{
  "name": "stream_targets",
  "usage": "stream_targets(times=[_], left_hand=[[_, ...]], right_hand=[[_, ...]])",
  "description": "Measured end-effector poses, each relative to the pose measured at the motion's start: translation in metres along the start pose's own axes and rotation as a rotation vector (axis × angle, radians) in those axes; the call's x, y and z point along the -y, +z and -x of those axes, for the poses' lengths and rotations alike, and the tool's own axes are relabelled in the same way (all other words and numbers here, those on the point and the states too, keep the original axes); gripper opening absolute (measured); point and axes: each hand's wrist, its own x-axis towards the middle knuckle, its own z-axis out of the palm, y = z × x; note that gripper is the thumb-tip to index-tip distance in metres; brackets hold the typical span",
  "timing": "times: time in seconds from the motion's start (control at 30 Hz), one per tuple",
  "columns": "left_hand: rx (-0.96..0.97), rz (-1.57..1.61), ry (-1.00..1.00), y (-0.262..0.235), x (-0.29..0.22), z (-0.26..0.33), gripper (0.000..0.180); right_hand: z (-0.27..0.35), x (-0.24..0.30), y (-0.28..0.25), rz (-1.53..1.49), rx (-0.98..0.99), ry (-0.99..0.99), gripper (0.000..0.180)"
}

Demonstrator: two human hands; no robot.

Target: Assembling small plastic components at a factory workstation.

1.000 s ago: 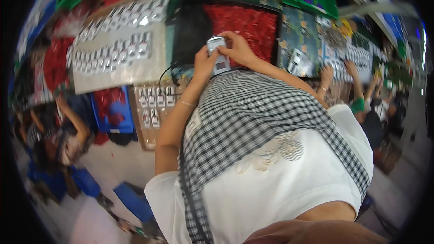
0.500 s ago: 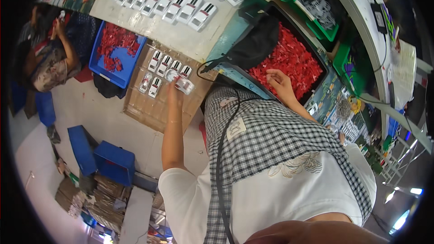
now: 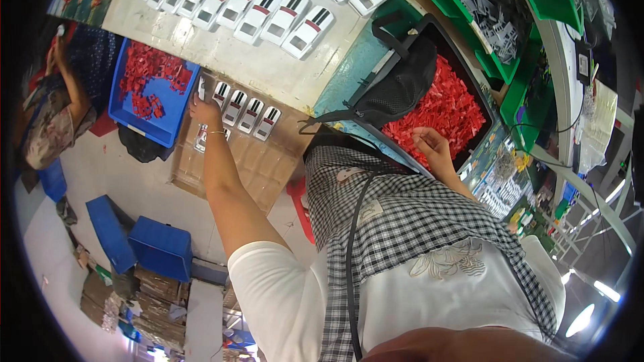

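Two hands apart, left hand (image 3: 203,111) grasping white device (image 3: 201,88), right hand (image 3: 431,147) curled over red parts (image 3: 451,108)

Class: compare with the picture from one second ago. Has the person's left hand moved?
Yes. The left hand has gone from the small white device held over the bin of red parts out to the white units on the cardboard sheet.

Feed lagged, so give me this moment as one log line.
left hand: on white case at cardboard sheet | right hand: in tray of red parts
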Motion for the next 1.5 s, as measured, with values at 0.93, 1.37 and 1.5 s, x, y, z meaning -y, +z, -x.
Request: stream_targets(times=[0.93, 1.37, 1.5], left_hand=[[0.967, 0.106, 0.246, -0.021, -0.064, 0.153, 0.034], [0.694, 0.399, 1.467, -0.163, -0.382, 0.319, 0.041], [0.796, 0.227, 2.231, -0.157, -0.419, 0.389, 0.057]], right_hand=[[0.021, -0.263, -0.176, 0.210, -1.371, 0.551, 0.068], [0.037, -0.136, -0.154, -0.436, -0.461, 0.035, 0.048], [0.017, -0.101, -0.121, -0.419, 0.151, -0.064, 0.046]])
